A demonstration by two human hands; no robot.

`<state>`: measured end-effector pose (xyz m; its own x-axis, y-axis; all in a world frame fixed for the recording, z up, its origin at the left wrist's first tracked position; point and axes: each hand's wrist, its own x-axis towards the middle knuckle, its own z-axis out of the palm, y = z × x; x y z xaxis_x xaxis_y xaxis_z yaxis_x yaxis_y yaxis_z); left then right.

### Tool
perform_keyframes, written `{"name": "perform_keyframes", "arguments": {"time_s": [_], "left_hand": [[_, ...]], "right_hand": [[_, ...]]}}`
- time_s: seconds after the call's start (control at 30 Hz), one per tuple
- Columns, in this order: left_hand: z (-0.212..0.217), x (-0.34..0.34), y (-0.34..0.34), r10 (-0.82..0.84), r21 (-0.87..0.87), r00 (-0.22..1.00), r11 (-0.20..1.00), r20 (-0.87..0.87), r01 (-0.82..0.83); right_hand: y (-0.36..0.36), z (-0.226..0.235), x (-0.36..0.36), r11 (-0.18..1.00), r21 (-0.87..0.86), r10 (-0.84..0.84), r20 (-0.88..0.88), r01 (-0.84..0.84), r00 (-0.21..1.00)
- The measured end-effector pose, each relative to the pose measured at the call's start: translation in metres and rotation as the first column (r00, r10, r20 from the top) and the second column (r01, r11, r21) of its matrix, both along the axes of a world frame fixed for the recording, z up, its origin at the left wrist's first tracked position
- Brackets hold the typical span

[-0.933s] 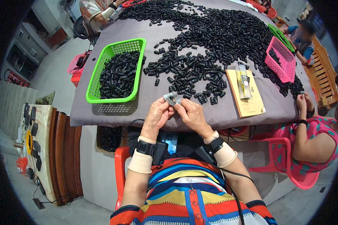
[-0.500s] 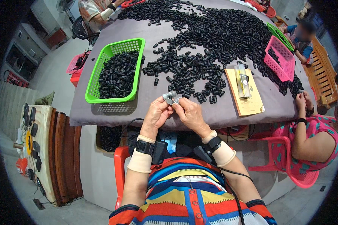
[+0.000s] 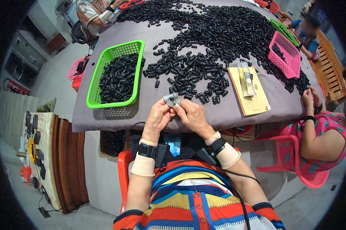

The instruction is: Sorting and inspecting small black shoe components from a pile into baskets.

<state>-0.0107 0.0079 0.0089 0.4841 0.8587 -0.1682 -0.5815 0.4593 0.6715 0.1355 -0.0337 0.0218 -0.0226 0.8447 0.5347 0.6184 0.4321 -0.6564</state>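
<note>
Close together over the table's near edge, my left hand (image 3: 158,116) and my right hand (image 3: 194,117) meet fingertip to fingertip. Between the left thumb and fingers is a small shiny grey piece (image 3: 169,99), with a dark spot at its middle. My right fingers are closed at its right side on a light bit too small to name. Just beyond my hands spreads a large heap of small black cylindrical parts (image 3: 194,74). A green basket (image 3: 138,82) filled with the same kind of black parts stands to the left.
Right of my hands lies a tan booklet (image 3: 253,108) with a clear plastic case (image 3: 246,80) on it. Farther right stands a pink basket (image 3: 293,69), with a green one behind. Other people sit at the right and far left. A red chair (image 3: 125,168) is under me.
The view has shifted slightly, so the table things sit a little further left and up. My hands remain together on the small grey piece, with only slight finger movement.
</note>
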Motion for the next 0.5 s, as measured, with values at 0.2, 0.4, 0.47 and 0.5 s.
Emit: {"name": "perform_keyframes", "arguments": {"time_s": [0.2,0.4,0.47,0.5], "left_hand": [[-0.0051,0.0009,0.0003,0.025,-0.02,1.0,0.999,0.015,-0.025],[-0.0029,0.001,0.0,-0.007,-0.014,0.999,1.0,0.045,0.008],[-0.0044,0.002,-0.0001,0.0,-0.013,0.999,1.0,0.051,0.001],[-0.0047,0.0026,-0.0001,0.005,-0.012,0.998,1.0,0.056,-0.004]], "right_hand": [[0.0001,-0.0016,0.0014,1.0,-0.021,0.009,-0.033,-0.009,0.999],[-0.0008,0.0011,0.0017,0.999,-0.041,0.016,-0.032,-0.017,0.999],[-0.0008,0.0011,0.0022,0.999,-0.039,0.012,-0.022,-0.012,1.0],[-0.0007,0.0007,0.0024,0.999,-0.034,0.01,-0.017,-0.011,1.0]]}}
